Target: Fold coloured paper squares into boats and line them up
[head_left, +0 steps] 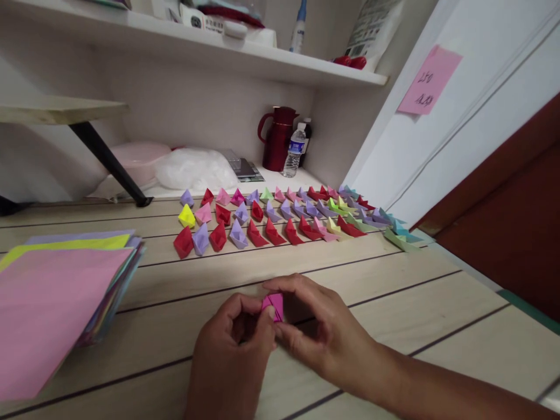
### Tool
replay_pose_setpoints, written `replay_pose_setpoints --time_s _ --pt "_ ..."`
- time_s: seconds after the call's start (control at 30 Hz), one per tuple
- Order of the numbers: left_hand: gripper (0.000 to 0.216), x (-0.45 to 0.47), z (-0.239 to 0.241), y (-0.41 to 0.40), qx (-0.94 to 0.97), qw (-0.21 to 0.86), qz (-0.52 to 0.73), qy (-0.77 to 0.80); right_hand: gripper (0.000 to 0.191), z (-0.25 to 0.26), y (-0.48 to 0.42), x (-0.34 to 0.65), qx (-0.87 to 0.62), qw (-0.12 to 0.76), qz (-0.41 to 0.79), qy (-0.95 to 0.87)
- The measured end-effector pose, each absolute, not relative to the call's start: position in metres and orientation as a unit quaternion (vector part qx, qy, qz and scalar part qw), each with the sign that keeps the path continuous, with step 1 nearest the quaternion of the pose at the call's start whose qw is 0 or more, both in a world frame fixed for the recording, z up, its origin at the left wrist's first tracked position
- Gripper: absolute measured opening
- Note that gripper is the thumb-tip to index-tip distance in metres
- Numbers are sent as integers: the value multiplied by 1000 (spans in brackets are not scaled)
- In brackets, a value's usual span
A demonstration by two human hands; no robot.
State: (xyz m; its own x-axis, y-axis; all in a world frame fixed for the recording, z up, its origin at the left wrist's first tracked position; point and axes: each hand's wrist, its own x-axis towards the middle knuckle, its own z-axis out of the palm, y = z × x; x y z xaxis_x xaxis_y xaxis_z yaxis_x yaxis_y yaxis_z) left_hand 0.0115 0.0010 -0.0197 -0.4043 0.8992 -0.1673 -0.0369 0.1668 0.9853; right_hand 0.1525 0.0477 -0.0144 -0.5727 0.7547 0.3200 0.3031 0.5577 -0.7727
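A small folded square of magenta paper [275,303] is held just above the wooden table, with diagonal fold lines on its face. My left hand [234,350] pinches its left side between thumb and index finger. Around the right side curves my right hand [326,329], its thumb at the paper's lower corner and its index finger stretched past the top edge, with a gap between them. Beyond both hands stand several folded paper boats [256,233] in rows, in red, purple, pink, yellow and green.
Stacked coloured paper sheets [56,309] lie on the left. Behind the boats are a white plastic bag [195,169], a dark red jug [279,140] and a water bottle [294,153]. A black-legged stand [107,160] is at back left, under a white shelf [175,44].
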Motion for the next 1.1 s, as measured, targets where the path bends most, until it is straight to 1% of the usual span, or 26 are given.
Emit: replay_pose_setpoints --time_s 0.2,0.27,0.33,0.47,0.73,0.93,1.0,1.1 --pt "18 11 -23 -1 365 417 531 642 33 -16 49 152 -369 313 355 -800" --pt "17 11 -22 -1 363 426 523 642 31 -15 50 152 -366 315 351 -802" --pt "17 10 -22 -1 365 430 515 645 35 -15 50 152 -356 320 338 -810" --pt "18 11 -25 -1 390 406 504 655 45 -14 49 154 -332 328 302 -831" --pt "15 12 -29 -2 420 390 495 653 49 -14 48 156 -328 320 294 -839" --pt "14 9 -39 -1 496 342 463 650 48 -11 46 156 -320 312 270 -853" --pt "14 11 -39 -2 503 319 465 655 45 -10 46 156 -319 307 261 -858" --pt "14 13 -38 -4 515 292 465 658 32 -9 45 154 -326 301 247 -862"
